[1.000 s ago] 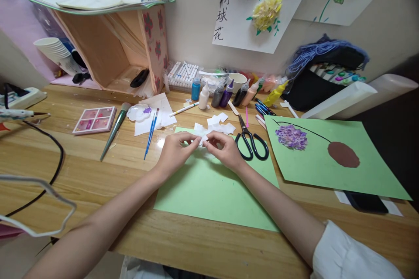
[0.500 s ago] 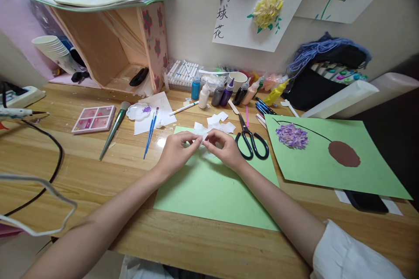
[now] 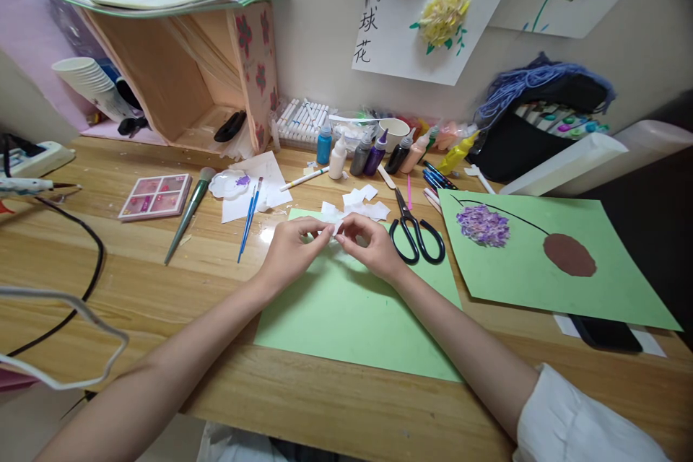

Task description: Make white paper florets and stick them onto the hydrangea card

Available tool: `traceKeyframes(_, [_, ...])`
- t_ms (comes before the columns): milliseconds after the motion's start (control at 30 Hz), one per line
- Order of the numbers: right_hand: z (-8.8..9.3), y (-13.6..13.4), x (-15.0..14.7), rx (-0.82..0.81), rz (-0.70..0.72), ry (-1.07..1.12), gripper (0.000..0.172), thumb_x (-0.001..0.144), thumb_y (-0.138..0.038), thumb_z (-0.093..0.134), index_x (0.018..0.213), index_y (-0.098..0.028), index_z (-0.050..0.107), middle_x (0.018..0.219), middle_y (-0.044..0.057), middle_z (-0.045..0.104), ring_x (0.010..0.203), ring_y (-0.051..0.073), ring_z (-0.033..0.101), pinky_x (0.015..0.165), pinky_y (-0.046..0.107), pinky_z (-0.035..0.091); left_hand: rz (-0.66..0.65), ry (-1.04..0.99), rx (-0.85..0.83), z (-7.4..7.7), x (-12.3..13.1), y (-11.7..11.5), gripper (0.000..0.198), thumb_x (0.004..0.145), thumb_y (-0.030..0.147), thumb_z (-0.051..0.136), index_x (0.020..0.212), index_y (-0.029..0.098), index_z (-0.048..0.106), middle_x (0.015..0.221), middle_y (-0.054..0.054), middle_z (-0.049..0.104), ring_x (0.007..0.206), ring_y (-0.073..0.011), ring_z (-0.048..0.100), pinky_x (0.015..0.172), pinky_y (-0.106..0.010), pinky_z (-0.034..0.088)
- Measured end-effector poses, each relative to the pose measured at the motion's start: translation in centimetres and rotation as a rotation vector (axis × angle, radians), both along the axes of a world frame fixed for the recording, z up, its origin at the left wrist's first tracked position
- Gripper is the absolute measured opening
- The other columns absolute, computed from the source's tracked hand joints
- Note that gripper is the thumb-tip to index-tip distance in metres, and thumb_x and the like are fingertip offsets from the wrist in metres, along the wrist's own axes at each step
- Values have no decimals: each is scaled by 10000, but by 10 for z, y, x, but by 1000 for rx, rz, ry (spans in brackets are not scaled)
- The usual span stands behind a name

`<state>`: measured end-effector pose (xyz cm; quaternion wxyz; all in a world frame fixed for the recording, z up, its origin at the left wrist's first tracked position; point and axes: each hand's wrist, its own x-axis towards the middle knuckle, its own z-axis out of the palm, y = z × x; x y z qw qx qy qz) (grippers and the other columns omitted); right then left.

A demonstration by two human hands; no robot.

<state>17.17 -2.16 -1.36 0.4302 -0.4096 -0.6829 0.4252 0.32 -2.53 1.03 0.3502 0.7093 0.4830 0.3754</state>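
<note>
My left hand (image 3: pixel 297 245) and my right hand (image 3: pixel 369 244) meet above the top part of a green sheet (image 3: pixel 351 325). Thumb and fingers of each are pinched on a small piece of white paper (image 3: pixel 336 225), mostly hidden by the fingertips. Just beyond lie several torn white paper scraps (image 3: pixel 360 202). Black-handled scissors (image 3: pixel 414 231) rest to the right of my right hand, blades pointing away. Another green sheet (image 3: pixel 520 260) at the right carries a purple paper flower (image 3: pixel 483 225), a drawn dark stem and a brown oval (image 3: pixel 569 255).
Paint bottles (image 3: pixel 375 153) stand in a row at the back, by a box of white markers (image 3: pixel 303 121). Left are thin blue brushes (image 3: pixel 250 224), a thick brush (image 3: pixel 189 215) and a pink palette (image 3: pixel 155 197). A hot glue gun (image 3: pixel 32 186) and cables lie far left; a phone (image 3: pixel 606 334) sits front right.
Almost nothing differs. Both hands stay in the same place with the paper pinched between them; the view has shifted very slightly.
</note>
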Motion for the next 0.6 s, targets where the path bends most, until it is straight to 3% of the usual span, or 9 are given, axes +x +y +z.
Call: traceKeyframes(600, [-1, 0, 0, 6, -9, -27, 69, 805, -256, 549, 805, -190, 571, 710, -1, 528, 640, 121, 480, 587, 244, 398, -12, 18, 21, -1, 0, -1, 250, 822, 362, 539, 818, 191, 721, 826, -30, 713, 733, -149, 610, 658, -241, 440])
